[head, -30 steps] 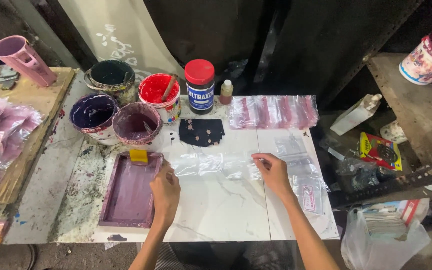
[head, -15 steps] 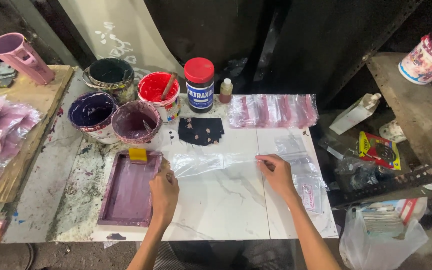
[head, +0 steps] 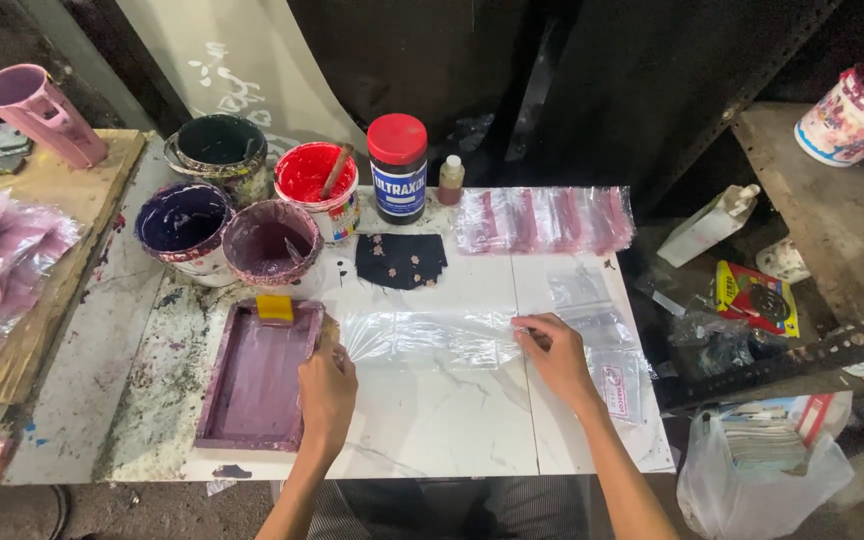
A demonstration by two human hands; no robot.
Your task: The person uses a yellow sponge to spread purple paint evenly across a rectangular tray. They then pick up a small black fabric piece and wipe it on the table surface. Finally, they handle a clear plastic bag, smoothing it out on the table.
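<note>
Left hand (head: 326, 392) and right hand (head: 553, 352) pinching clear plastic bag (head: 430, 338) (stretched flat), red-lidded jar (head: 398, 168) behind

A white marble-patterned table (head: 452, 430) stands before a dark wall (head: 432, 60), with a wooden shelf (head: 832, 220) alongside.
</note>
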